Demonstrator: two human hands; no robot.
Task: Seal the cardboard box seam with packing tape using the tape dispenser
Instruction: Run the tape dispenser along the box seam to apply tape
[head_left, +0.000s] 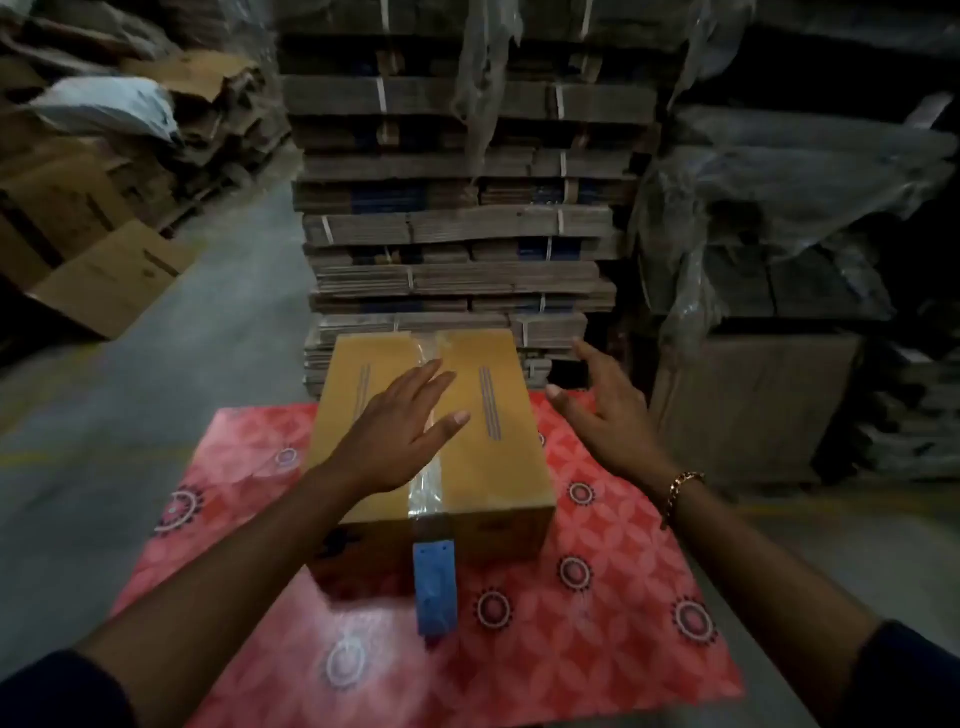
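Note:
A yellow-brown cardboard box (488, 467) stands on a red patterned mat (571, 623). Clear packing tape (427, 493) runs along the box's top seam and down its near face. A blue tape dispenser (435, 587) hangs or leans against the near face at the tape's lower end, with no hand on it. My left hand (395, 436) lies flat, fingers spread, on the box top over the seam. My right hand (602, 410) hovers open beside the box's right edge, fingers apart, holding nothing.
A tall stack of flattened cardboard bundles (457, 223) rises right behind the box. Loose cartons (104, 275) lie at the left on the concrete floor. Plastic-wrapped stacks (789, 218) and a brown carton (748, 405) stand at the right.

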